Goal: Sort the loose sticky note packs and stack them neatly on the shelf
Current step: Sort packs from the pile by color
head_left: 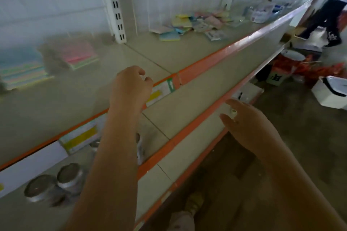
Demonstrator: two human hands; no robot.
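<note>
A loose heap of pastel sticky note packs (197, 22) lies on the upper shelf (159, 56) at the back right. Two neat stacks stand at the far left of that shelf: a blue-green one (22, 69) and a pink-topped one (78, 54). My left hand (131, 86) hovers over the shelf's orange front edge, between the stacks and the heap, fingers loosely curled and holding nothing. My right hand (249, 125) is lower, by the second shelf's edge, fingers spread and empty. The picture is blurred.
A white slotted upright (114, 5) splits the back wall. Round metal-lidded tins (54, 182) sit on the lower shelf. A white tub (261, 13) stands beyond the heap. Another person (326, 11) walks at the far right, near a white bin (330, 92) and boxes on the floor.
</note>
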